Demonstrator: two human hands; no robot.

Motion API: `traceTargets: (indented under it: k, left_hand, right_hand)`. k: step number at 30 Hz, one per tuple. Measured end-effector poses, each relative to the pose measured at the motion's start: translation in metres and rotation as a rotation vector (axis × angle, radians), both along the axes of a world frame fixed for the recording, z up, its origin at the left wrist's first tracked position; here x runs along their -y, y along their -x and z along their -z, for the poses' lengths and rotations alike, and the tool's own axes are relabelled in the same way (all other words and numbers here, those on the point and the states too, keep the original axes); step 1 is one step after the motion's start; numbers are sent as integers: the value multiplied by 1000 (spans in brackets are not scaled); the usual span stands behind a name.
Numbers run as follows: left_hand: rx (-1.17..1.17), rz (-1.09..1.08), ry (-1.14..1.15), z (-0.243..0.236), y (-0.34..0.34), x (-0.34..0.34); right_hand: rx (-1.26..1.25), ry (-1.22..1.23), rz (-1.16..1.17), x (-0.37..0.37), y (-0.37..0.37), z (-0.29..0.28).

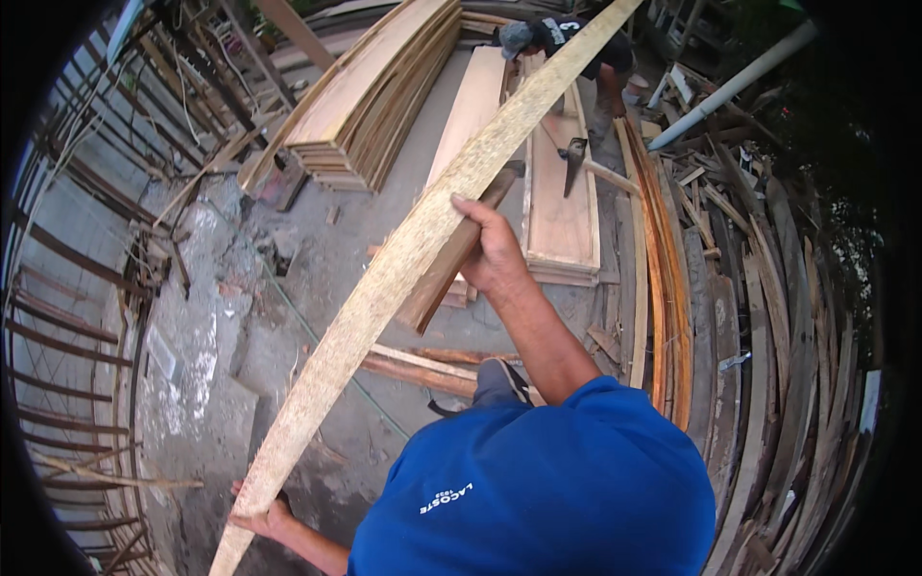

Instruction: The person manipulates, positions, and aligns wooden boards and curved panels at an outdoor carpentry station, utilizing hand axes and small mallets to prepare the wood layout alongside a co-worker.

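Observation:
A long, pale, rough-surfaced board (355, 331) runs diagonally across the view. My left hand (267, 518) is closed round it near the lower left, with fingertips showing on its far side. My right hand (490, 245) grips it around the middle, thumb along the edge. Just beneath the board by that hand is a shorter brown timber (427, 305); whether I hold that too I cannot tell.
Stacked plywood panels (370, 96) stand at the back; more panels (562, 221) lie ahead. A co-worker (557, 38) bends at the top. Loose timber (768, 355) is piled rightward, with a pipe (730, 86). A metal framework (67, 336) lines the left; a hose (298, 317) crosses the floor.

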State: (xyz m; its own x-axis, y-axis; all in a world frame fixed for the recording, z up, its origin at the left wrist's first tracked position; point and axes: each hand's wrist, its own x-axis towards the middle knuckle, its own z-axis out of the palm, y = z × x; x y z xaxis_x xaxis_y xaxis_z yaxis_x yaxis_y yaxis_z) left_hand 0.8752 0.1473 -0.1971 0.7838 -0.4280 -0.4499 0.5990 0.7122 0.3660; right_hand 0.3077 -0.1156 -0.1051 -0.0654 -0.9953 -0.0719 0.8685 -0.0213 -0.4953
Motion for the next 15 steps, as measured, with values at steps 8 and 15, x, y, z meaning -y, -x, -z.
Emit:
traceTargets:
  k: [8,15]
  left_hand:
    - [124,9,118,13,-69,60]
    - [168,14,18,32,-96,130]
  right_hand:
    - [78,93,-117,81,-34,-26]
    - [121,123,-180,186,-67,-6]
